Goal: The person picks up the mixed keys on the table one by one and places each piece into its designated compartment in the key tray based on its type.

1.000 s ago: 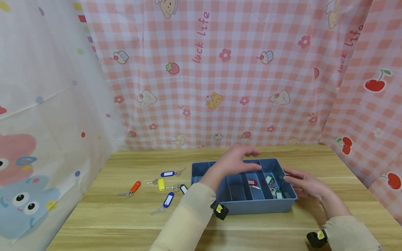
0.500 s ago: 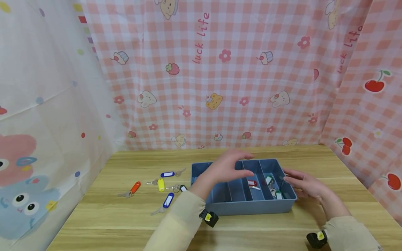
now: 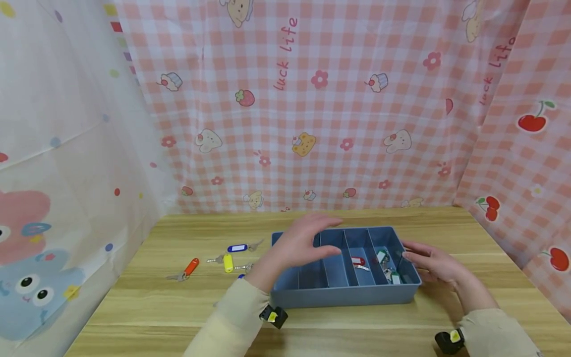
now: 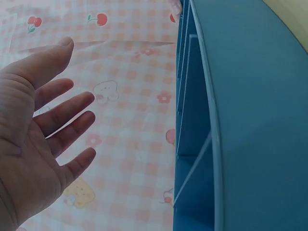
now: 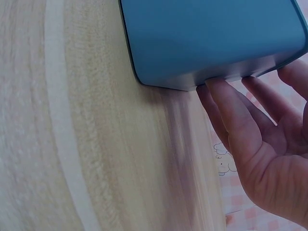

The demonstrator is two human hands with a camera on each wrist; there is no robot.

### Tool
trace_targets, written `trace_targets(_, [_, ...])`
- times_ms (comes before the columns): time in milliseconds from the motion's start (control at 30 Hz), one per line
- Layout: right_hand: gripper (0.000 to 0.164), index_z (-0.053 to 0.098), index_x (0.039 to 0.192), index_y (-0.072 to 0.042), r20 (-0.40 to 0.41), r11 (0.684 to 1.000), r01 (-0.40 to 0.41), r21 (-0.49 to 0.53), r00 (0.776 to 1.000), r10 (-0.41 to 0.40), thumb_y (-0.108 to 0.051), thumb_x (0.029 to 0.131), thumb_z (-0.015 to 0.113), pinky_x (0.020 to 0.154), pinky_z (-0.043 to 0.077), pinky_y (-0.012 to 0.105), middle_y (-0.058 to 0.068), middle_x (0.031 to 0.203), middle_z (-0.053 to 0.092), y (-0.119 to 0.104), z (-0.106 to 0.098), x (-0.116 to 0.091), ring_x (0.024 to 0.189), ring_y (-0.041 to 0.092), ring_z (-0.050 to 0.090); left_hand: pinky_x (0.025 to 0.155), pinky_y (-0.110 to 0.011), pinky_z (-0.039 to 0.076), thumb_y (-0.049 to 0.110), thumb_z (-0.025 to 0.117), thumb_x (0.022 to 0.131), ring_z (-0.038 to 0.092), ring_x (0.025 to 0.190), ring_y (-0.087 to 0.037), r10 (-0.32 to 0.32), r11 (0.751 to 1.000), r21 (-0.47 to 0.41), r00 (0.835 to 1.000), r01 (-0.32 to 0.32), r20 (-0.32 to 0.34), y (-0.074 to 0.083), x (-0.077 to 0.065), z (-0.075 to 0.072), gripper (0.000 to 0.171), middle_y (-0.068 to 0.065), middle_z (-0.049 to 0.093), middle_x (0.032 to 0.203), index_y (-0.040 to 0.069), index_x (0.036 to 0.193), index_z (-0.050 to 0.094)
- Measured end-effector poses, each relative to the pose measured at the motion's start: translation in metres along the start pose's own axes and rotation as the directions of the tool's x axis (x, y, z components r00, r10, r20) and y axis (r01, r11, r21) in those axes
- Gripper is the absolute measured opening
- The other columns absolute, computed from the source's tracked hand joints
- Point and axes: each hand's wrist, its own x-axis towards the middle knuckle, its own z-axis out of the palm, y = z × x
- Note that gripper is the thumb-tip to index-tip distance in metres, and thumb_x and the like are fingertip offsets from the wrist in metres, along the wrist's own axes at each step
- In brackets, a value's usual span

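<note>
A grey-blue divided box (image 3: 343, 296) stands on the table. My left hand (image 3: 294, 245) is above its left compartments, fingers spread and thumb apart; the left wrist view shows the palm bare. At the box's right end, my right hand (image 3: 439, 263) touches the wall, and the right wrist view shows its fingertips (image 5: 214, 83) against that end. Inside lie a key with a red tag (image 3: 358, 260) and, in the rightmost compartment, keys with green tags (image 3: 395, 277). The left hand and forearm hide part of the box's left side.
Left of the box lie keys with an orange tag (image 3: 192, 267), a yellow tag (image 3: 228, 263) and a blue tag (image 3: 237, 248). My left sleeve (image 3: 227, 317) partly covers other keys nearby. Patterned cloth (image 3: 303, 99) hangs behind the wooden table (image 3: 134, 307) and at both sides.
My left hand has moved left over the box, away from the compartment with the red-tagged key, and its sleeve now covers more of the loose keys. The right hand has stayed in place.
</note>
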Motion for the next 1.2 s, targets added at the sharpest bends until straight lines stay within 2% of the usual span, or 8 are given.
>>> trace_targets(200, [0.069, 0.014, 0.153, 0.008, 0.008, 1.0, 0.004, 0.009, 1.0, -0.004, -0.023, 0.105, 0.052, 0.091, 0.053, 0.039, 0.028, 0.146, 0.041, 0.001, 0.0, 0.001, 0.111, 0.016, 0.059, 0.109, -0.042, 0.036, 0.033, 0.076, 0.089, 0.049, 0.129, -0.021, 0.049, 0.998, 0.039, 0.998, -0.048, -0.044, -0.004, -0.015, -0.004, 0.059, -0.004, 0.057, 0.138, 0.01, 0.14, 0.055])
trace_targets(433, [0.069, 0.015, 0.153, 0.008, -0.001, 1.0, -0.001, 0.014, 1.0, 0.001, -0.022, 0.104, 0.053, 0.091, 0.053, 0.039, 0.026, 0.145, 0.043, 0.002, 0.0, 0.001, 0.111, 0.015, 0.06, 0.108, -0.044, 0.036, 0.032, 0.076, 0.088, 0.049, 0.129, -0.02, 0.046, 0.998, 0.049, 0.995, -0.042, -0.09, -0.012, -0.032, -0.002, 0.062, -0.002, 0.057, 0.139, 0.012, 0.142, 0.052])
trace_targets(733, [0.069, 0.015, 0.153, 0.008, -0.001, 1.0, -0.001, -0.014, 1.0, 0.001, -0.023, 0.105, 0.052, 0.091, 0.053, 0.041, 0.032, 0.148, 0.037, 0.001, 0.0, 0.0, 0.114, 0.019, 0.058, 0.107, -0.047, 0.038, 0.031, 0.079, 0.086, 0.05, 0.127, -0.023, 0.073, 0.992, 0.114, 0.985, -0.055, -0.156, -0.026, -0.058, -0.007, 0.066, -0.005, 0.059, 0.136, 0.011, 0.142, 0.052])
trace_targets(1200, [0.068, 0.016, 0.153, 0.008, -0.008, 1.0, -0.004, -0.01, 1.0, 0.004, -0.023, 0.104, 0.053, 0.091, 0.053, 0.041, 0.033, 0.147, 0.037, 0.0, 0.001, -0.001, 0.113, 0.019, 0.059, 0.106, -0.054, 0.036, 0.034, 0.082, 0.082, 0.051, 0.126, -0.027, 0.044, 0.964, 0.266, 0.979, 0.011, -0.199, -0.054, -0.097, -0.018, 0.068, -0.007, 0.06, 0.134, 0.01, 0.139, 0.055])
